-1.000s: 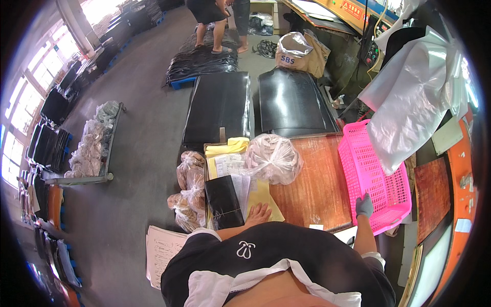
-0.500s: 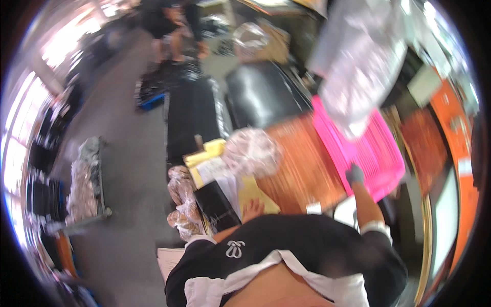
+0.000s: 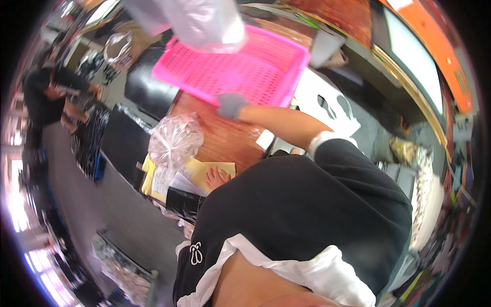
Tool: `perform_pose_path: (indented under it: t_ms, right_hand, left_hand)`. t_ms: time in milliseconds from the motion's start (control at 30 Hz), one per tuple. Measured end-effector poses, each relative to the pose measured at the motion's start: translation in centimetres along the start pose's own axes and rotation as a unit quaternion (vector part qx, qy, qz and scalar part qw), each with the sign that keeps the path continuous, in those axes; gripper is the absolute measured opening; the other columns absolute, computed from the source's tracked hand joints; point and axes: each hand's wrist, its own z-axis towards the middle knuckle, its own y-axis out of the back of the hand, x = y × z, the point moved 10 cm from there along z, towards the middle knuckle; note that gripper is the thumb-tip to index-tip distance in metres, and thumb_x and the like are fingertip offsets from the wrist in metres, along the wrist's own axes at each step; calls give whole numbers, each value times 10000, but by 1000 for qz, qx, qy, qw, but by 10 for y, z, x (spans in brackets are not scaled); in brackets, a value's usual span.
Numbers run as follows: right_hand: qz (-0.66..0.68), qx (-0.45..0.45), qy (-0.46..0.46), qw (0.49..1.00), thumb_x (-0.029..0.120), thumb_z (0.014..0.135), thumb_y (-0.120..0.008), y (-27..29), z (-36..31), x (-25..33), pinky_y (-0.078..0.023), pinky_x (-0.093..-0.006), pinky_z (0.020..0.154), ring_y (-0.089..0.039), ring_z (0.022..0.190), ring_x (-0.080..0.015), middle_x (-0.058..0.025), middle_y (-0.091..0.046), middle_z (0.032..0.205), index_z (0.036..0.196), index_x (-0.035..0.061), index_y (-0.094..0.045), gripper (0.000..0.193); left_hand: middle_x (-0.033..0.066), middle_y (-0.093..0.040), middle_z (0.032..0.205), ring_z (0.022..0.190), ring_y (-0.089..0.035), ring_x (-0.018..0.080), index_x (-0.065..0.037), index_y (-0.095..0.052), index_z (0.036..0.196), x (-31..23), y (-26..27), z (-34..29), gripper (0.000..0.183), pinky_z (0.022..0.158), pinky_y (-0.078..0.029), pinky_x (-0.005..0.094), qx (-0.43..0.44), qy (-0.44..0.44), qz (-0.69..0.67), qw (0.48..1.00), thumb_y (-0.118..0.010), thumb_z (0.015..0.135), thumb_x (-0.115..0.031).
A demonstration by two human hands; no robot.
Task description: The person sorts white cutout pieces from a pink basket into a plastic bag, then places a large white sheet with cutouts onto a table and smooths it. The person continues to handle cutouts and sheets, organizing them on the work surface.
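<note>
In a grey glove, my right hand is closed on the near rim of a pink slatted plastic basket, its fingertips partly hidden. The basket lies over the far part of a reddish-brown tabletop. Bare and spread flat, my left hand rests on yellow sheets at the table's near left. Beside those sheets are a clear plastic bag of pinkish contents, white printed papers and a black wrapped package. A translucent plastic bag hangs over the basket, hiding part of it.
Black wrapped bundles and a glossy black package lie left of the table. Farther left stands another person. A cart with wrapped goods is on the floor at lower left. White sheets lie right of the basket.
My view has swung to the right, so the table and basket sit further left and higher. My right hand stays at the basket's rim; my left stays on the yellow sheets.
</note>
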Motion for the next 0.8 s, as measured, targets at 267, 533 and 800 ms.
perform_pose_path:
  t_ms: [267, 533, 800]
  right_hand:
    - [96, -128, 220, 962, 249, 727, -530, 0, -126, 31, -453, -413, 740, -561, 845, -312, -141, -567, 939, 972, 60, -553, 311]
    - [197, -215, 23, 956, 253, 775, -507, 34, -262, -153, -447, -409, 685, -554, 761, -315, -133, -567, 799, 840, 78, -574, 198]
    - [175, -8, -164, 971, 362, 857, -440, 22, -327, -235, -445, -424, 726, -571, 832, -377, -216, -596, 888, 977, 56, -599, 364]
  left_hand:
    - [120, -562, 1074, 1020, -523, 309, -98, -555, 1063, -46, 3, 11, 284, 837, -411, 427, 114, -64, -112, 985, -539, 816, -237]
    - [137, -571, 1046, 998, -537, 282, -65, -544, 1067, -125, -30, -27, 294, 828, -422, 378, 351, -114, -187, 910, -547, 824, -231]
    - [154, -581, 1017, 975, -552, 256, -32, -532, 1071, -259, -58, -50, 307, 819, -434, 330, 501, -216, -238, 804, -555, 832, -224]
